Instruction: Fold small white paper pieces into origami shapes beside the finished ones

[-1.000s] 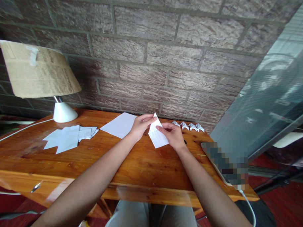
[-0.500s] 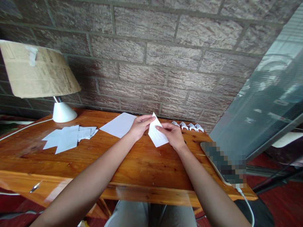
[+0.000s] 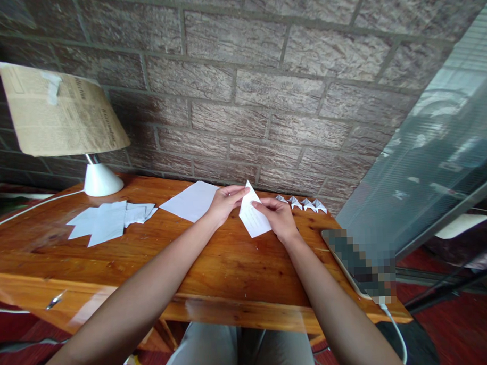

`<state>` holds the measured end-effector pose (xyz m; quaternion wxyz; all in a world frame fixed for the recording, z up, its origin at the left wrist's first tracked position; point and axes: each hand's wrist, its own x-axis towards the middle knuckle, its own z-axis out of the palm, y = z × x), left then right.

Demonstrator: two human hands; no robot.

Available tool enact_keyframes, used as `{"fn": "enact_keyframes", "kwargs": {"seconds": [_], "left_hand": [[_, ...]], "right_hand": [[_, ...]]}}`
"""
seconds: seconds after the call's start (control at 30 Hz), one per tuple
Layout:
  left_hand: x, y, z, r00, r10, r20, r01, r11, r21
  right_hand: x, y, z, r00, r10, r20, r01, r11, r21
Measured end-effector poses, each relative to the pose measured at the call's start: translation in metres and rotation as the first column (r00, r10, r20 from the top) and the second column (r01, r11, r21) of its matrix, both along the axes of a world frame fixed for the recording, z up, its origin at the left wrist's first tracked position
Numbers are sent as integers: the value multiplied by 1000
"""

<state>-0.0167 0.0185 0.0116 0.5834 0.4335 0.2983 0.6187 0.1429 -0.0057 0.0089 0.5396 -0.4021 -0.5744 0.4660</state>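
Note:
Between my two hands is a folded piece of white paper [image 3: 253, 220], pointed at the top and held above the wooden desk [image 3: 230, 268]. My left hand [image 3: 224, 203] pinches it near its upper tip, thumb on the front face. On its right edge my right hand [image 3: 280, 217] grips it, with the thumb lying across the front and the other fingers partly hidden. Faint lines show on the paper. Behind my right hand stand several small folded paper pieces [image 3: 308, 203] in a row.
A white sheet [image 3: 188, 201] lies left of my hands, and several loose paper pieces [image 3: 107, 222] overlap farther left. A lamp [image 3: 103, 179] stands at the back left. At the right edge a phone [image 3: 350, 264] lies with a white cable [image 3: 397, 323] plugged in. A brick wall [image 3: 260, 86] rises behind.
Almost nothing differs. Both hands keep their hold on the folded paper, which has shifted very slightly.

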Motion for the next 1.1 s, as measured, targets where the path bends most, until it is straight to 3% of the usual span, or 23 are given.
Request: {"fn": "enact_keyframes", "kwargs": {"seconds": [0.2, 0.4, 0.6, 0.8, 1.0, 1.1], "left_hand": [[0, 0, 2, 998, 53, 38, -54, 998, 28], [-1, -1, 5, 998, 30, 56, -32, 999, 42], [1, -2, 3, 1000, 1, -14, 1, 995, 104], [1, -3, 5, 998, 58, -38, -54, 993, 107], [1, -4, 5, 999, 10, -51, -4, 993, 115], [0, -3, 4, 992, 56, -110, -40, 989, 142]], "right_hand": [[0, 1, -1, 1000, -10, 15, 9, 1000, 9], [-1, -1, 0, 998, 8, 55, -11, 999, 52], [-2, -4, 3, 995, 89, 47, -91, 995, 42], [-2, -4, 2, 992, 110, 56, -111, 993, 26], [-3, -6, 4, 992, 109, 58, -110, 994, 9], [-3, -6, 5, 994, 105, 26, -104, 994, -9]]}}
